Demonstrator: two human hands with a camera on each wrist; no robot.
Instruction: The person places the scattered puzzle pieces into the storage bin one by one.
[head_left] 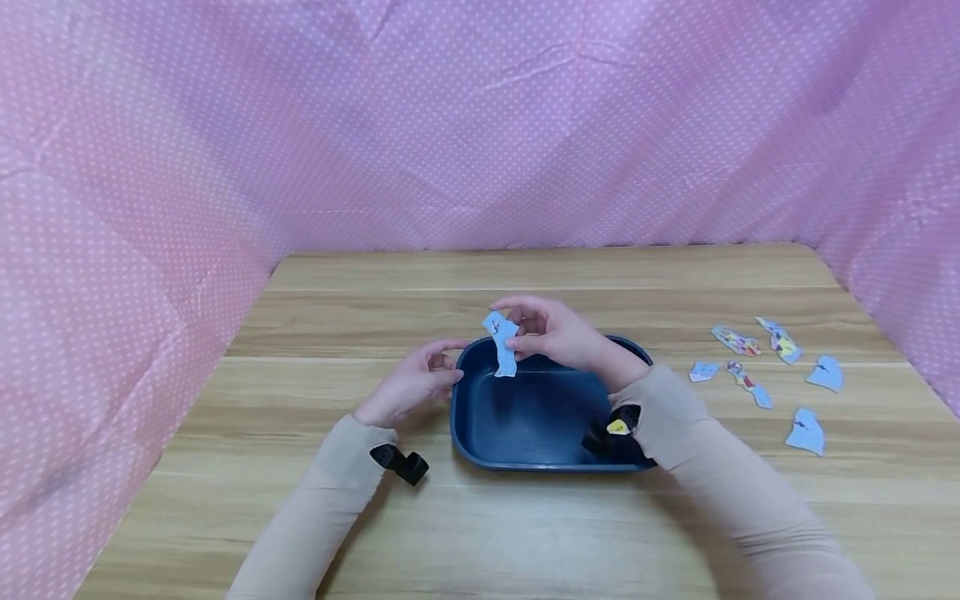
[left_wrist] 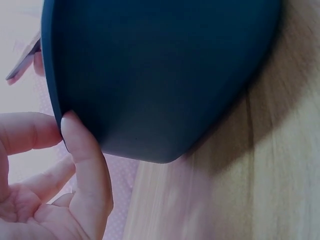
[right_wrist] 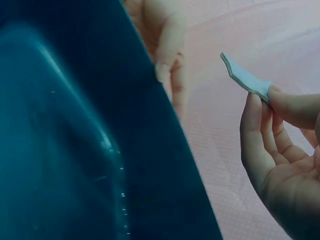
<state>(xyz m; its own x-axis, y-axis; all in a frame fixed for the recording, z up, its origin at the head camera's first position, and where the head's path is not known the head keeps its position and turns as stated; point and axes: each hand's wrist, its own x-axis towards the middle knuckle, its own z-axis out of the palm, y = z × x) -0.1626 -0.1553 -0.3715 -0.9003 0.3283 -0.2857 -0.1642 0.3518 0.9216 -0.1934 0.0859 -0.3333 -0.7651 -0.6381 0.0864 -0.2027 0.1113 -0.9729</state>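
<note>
A dark blue rectangular tub with rounded corners stands in the middle of the wooden table. At its far left corner, my left hand pinches the rim between thumb and fingers; the left wrist view shows the thumb against the wall. Above the tub's far side, my right hand pinches a light blue torn-edged flat piece with a small dark mark on it. In the right wrist view this piece is seen nearly edge-on and looks fairly thick, held by thumb and fingertips.
To the right of the tub lie several flat irregular pieces: plain light blue ones and others with colourful prints. A pink polka-dot cloth hangs behind and at both sides of the wooden table.
</note>
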